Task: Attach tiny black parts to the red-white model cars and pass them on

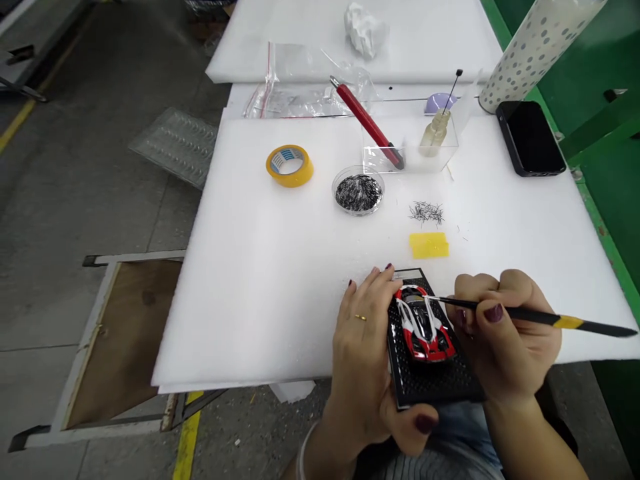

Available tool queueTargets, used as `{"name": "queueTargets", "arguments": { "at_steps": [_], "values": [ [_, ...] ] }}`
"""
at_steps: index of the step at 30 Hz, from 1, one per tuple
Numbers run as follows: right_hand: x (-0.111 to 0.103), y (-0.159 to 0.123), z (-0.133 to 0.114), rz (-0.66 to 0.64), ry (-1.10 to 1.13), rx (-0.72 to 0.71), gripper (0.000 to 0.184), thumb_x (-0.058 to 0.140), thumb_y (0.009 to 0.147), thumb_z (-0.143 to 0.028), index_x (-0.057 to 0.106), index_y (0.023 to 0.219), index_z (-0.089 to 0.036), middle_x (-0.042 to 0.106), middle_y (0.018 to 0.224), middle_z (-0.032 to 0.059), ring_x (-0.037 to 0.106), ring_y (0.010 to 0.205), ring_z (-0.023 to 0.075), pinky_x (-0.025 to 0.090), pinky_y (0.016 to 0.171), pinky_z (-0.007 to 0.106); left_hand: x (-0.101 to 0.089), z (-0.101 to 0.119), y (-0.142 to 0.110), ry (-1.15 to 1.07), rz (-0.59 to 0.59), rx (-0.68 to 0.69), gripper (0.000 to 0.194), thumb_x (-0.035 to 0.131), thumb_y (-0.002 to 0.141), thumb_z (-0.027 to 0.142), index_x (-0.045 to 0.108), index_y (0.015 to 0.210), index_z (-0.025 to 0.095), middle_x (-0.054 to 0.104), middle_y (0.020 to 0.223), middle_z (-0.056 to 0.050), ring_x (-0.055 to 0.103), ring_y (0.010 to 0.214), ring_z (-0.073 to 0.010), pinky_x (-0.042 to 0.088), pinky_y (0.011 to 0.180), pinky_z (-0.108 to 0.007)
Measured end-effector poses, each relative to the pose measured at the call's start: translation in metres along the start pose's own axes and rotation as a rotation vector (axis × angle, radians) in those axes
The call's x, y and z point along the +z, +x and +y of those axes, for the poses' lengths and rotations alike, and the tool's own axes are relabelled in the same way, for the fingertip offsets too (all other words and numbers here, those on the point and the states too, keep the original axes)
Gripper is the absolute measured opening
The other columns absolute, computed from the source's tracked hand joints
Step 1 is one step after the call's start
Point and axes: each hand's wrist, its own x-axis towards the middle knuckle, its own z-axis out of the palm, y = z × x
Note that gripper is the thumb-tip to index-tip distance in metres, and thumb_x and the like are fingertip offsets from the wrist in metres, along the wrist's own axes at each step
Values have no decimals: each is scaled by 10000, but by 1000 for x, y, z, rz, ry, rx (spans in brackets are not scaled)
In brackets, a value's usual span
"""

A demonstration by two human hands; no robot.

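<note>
My left hand (364, 360) is closed around the left side of a black textured display base (407, 383), its thumb at the near edge. On the base sits a red and white model car (425, 327). My right hand (510, 333) pinches a thin black fine-tipped tool with a yellow band (530, 315), perhaps a brush. The fine tip reaches the car's upper right edge; whether it touches cannot be made out. Beyond the base lie a piece of yellow tape (429, 245) and a loose heap of tiny black slivers (427, 212).
A clear dish (359, 191) of black slivers, a yellow tape roll (290, 165), and a clear box (411, 159) with a small bottle (435, 133) stand farther back. A red pen-like tool (365, 120) leans on the box. A phone (531, 139) and tall dotted cylinder (540, 50) are at right.
</note>
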Motion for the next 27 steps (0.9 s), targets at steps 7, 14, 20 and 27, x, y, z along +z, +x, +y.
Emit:
{"name": "queueTargets", "arguments": {
  "at_steps": [7, 14, 20, 27],
  "values": [
    [-2, -3, 0, -26, -93, -55, 78, 708, 938, -181, 713, 897, -246, 564, 620, 3, 503, 533, 166, 396, 450, 332, 15, -17, 0, 96, 94, 79, 980, 115, 889, 909, 472, 1458, 196, 583, 1531, -154, 496, 1475, -332, 286, 1283, -540],
    [-3, -8, 1, -12, -133, -52, 81, 711, 924, -187, 681, 900, -258, 563, 627, -8, 481, 532, 158, 371, 462, 322, 16, -16, -1, 141, 102, 38, 459, 336, 1056, 413, 481, 1446, 219, 588, 1541, -94, 481, 1495, -253, 289, 1283, -477],
    [-2, -8, 1, 10, -201, -66, 120, 739, 922, -258, 647, 846, -259, 524, 588, -17, 453, 493, 149, 376, 454, 311, 17, -14, 1, 146, 106, -6, 397, 360, 1059, 309, 520, 1416, 241, 610, 1522, -67, 506, 1475, -261, 308, 1273, -489],
    [-2, -7, 3, 14, -183, -85, 112, 741, 912, -223, 649, 852, -247, 566, 601, -6, 455, 491, 144, 374, 448, 320, 19, -11, 1, 137, 142, -47, 361, 439, 1052, 322, 531, 1396, 262, 634, 1496, -39, 516, 1466, -249, 295, 1286, -456]
  ]
}}
